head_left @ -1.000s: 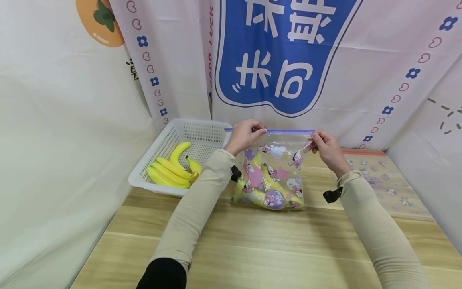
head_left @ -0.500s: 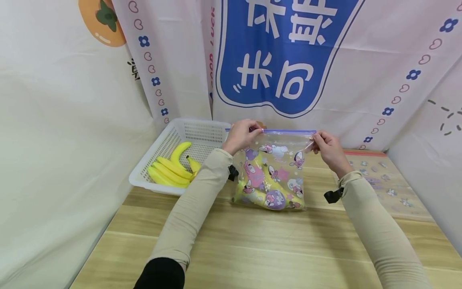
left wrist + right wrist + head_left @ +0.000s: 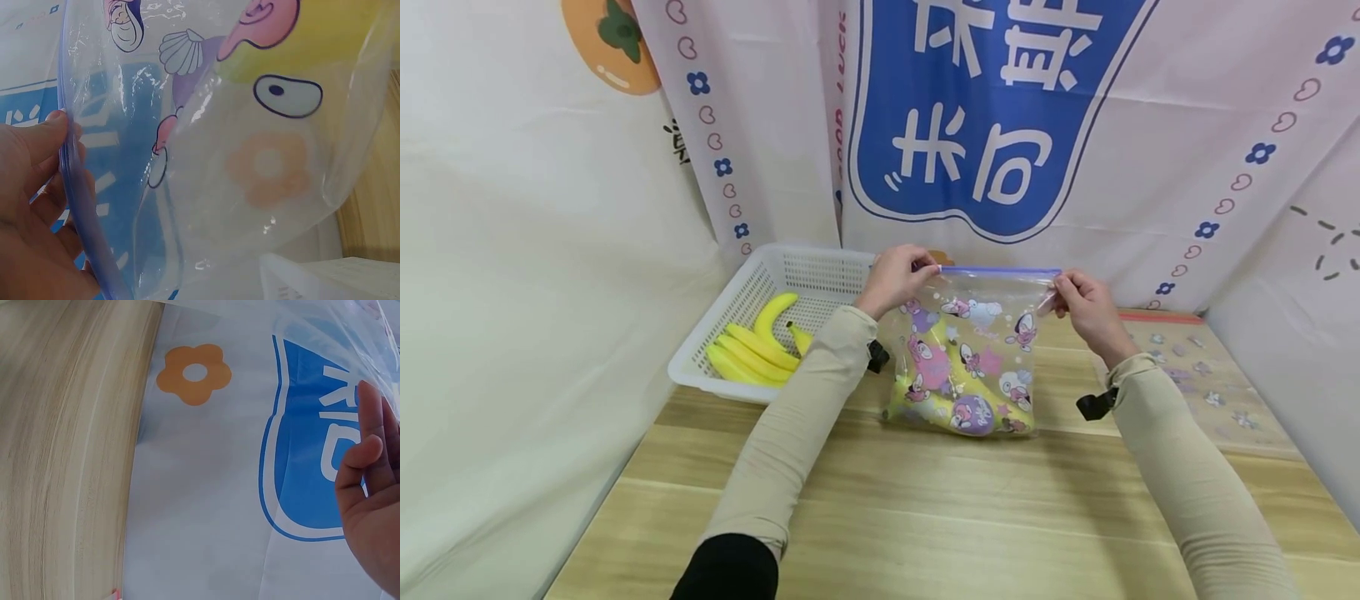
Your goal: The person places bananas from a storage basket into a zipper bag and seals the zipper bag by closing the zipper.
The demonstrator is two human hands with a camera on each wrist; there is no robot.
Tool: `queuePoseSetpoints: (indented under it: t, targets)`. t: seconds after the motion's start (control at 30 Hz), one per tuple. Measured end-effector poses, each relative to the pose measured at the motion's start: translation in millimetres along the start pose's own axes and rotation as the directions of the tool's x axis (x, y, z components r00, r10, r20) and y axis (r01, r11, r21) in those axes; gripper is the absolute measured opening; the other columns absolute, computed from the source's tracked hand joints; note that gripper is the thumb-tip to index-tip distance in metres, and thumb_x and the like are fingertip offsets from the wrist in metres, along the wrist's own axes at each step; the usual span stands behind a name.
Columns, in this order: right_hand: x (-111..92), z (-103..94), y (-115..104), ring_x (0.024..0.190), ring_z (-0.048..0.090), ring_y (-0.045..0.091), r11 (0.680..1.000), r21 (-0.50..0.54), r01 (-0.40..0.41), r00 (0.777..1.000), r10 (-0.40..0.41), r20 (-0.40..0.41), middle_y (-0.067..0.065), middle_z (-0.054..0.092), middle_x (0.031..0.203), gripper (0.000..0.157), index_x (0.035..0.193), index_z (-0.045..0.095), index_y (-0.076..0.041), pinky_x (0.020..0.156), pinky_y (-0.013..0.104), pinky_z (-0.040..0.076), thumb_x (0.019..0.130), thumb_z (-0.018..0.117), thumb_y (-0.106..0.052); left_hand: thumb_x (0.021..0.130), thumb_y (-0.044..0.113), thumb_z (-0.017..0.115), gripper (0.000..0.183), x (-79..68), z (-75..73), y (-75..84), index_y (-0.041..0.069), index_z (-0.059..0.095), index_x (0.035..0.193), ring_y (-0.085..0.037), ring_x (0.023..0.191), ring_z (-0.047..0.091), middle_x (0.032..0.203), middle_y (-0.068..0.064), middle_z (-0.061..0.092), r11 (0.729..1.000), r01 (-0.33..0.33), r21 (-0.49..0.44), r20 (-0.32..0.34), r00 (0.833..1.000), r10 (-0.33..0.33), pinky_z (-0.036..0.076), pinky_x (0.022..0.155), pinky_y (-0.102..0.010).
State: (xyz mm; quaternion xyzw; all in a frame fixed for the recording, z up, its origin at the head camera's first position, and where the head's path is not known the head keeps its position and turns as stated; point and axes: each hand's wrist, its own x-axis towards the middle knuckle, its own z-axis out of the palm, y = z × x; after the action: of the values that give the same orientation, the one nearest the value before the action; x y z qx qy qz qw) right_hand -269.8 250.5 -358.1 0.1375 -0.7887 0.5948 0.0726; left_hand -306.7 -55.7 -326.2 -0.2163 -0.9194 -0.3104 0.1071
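A clear zip-seal bag (image 3: 990, 362) with pink and purple cartoon prints stands upright on the table, with yellow bananas (image 3: 937, 332) showing through its side. Along its top runs a purple-blue zip strip (image 3: 1000, 271). My left hand (image 3: 897, 279) pinches that strip left of its middle; in the left wrist view the thumb and fingers of the left hand (image 3: 37, 194) lie on either side of it. At the bag's upper right corner, my right hand (image 3: 1088, 310) pinches the clear film. In the right wrist view, the film (image 3: 340, 331) reaches the fingertips of the right hand (image 3: 375, 481).
A white perforated basket (image 3: 700, 385) holding several bananas (image 3: 752, 354) stands left of the bag, partly behind the left sleeve. Another printed bag (image 3: 1202, 383) with a red strip lies flat at right. A printed cloth (image 3: 790, 125) hangs behind the wooden table (image 3: 970, 508).
My left hand has shifted a little left along the zip strip, leaving more of it in sight. My right hand and the bag's upper right corner have drifted slightly right.
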Motion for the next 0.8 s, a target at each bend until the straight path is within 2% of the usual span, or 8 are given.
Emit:
queuePoseSetpoints:
  t: [0.13, 0.37, 0.8]
  targets:
    - [0.9, 1.1, 1.3, 0.067, 0.056, 0.013, 1.0, -0.006, -0.009, 1.0, 0.009, -0.012, 0.001, 0.061, 0.075, 0.036, 0.097, 0.055, 0.002, 0.057, 0.022, 0.045, 0.101, 0.043, -0.031, 0.093, 0.032, 0.061, 0.019, -1.0, -1.9, -4.4, 0.016, 0.071, 0.097, -0.011, 0.081, 0.055, 0.092, 0.004, 0.064, 1.0, 0.021, 0.017, -0.002, 1.0, -0.021, 0.042, 0.08, -0.03]
    - [1.7, 1.6, 2.7, 0.066, 0.054, 0.012, 1.0, 0.002, -0.012, 0.999, 0.012, -0.046, 0.001, 0.057, 0.075, 0.036, 0.093, 0.055, 0.001, 0.056, 0.02, 0.046, 0.099, 0.045, -0.033, 0.093, 0.031, 0.061, 0.019, -2.6, -4.6, -9.2, 0.015, 0.07, 0.097, -0.012, 0.081, 0.055, 0.091, 0.004, 0.063, 0.999, 0.038, -0.006, -0.001, 0.999, -0.038, 0.043, 0.078, -0.029]
    - [0.0, 1.5, 2.0, 0.066, 0.052, 0.012, 1.0, -0.024, -0.018, 0.999, 0.017, -0.051, 0.0, 0.056, 0.075, 0.038, 0.094, 0.055, 0.003, 0.057, 0.022, 0.046, 0.099, 0.045, -0.033, 0.093, 0.029, 0.061, 0.016, -4.2, -10.5, -17.9, 0.014, 0.069, 0.096, -0.013, 0.082, 0.055, 0.091, 0.002, 0.063, 0.996, 0.091, -0.004, -0.003, 0.996, -0.091, 0.046, 0.075, -0.028]
